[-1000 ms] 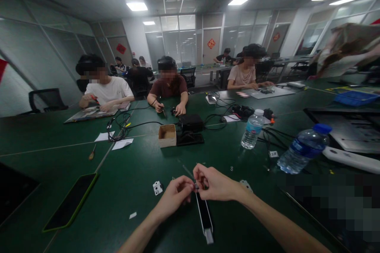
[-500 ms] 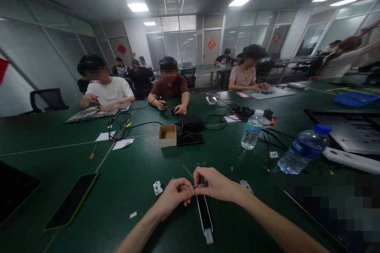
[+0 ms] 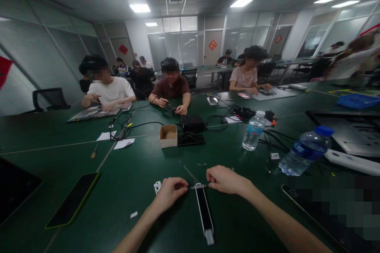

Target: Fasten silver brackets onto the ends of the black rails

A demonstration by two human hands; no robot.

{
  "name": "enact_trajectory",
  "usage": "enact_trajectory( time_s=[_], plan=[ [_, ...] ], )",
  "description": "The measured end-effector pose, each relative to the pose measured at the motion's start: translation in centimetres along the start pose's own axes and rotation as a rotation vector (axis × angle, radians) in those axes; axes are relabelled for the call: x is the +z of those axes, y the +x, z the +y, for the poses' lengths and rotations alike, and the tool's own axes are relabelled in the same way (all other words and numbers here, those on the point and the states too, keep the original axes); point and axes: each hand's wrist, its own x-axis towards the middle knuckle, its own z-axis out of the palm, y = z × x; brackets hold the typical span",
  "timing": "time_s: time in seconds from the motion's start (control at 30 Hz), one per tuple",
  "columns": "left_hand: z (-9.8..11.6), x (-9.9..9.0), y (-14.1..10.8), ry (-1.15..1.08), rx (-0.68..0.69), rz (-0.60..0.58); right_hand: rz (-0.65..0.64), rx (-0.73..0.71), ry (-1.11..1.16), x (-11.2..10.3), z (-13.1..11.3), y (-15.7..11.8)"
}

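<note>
A slim black bar with a pale metal frame (image 3: 204,209) lies lengthwise on the green table in front of me. Across its far end sits a small metal crosspiece (image 3: 198,186). My left hand (image 3: 172,190) is beside that end on the left, thumb and fingers slightly apart, holding nothing I can see. On the opposite side, my right hand (image 3: 226,180) hovers near the crosspiece's right tip with loosely bent fingers and nothing visible in them. A white plate with holes (image 3: 157,186) lies just behind my left hand, partly covered by it.
Left are a phone in a green case (image 3: 74,199), a screwdriver (image 3: 94,152) and a white scrap (image 3: 133,214). Ahead stand a small cardboard box (image 3: 168,142) and a black device (image 3: 192,123). Two water bottles (image 3: 253,136) stand right. Co-workers sit across the table.
My hands have moved apart from the bar's far end, the left one leftward and the right one rightward. The crosspiece there is now exposed. The bar stays in place.
</note>
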Motion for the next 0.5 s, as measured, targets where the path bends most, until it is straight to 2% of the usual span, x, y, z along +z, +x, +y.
enact_trajectory(
  time_s=[0.2,0.5],
  plan=[
    [0.1,0.9,-0.2,-0.002,0.017,-0.008,-0.089,-0.001,0.049,0.8,0.4,0.4],
    [0.0,1.6,-0.2,-0.026,0.009,0.029,-0.086,-0.027,0.039,0.8,0.5,0.6]
  ],
)
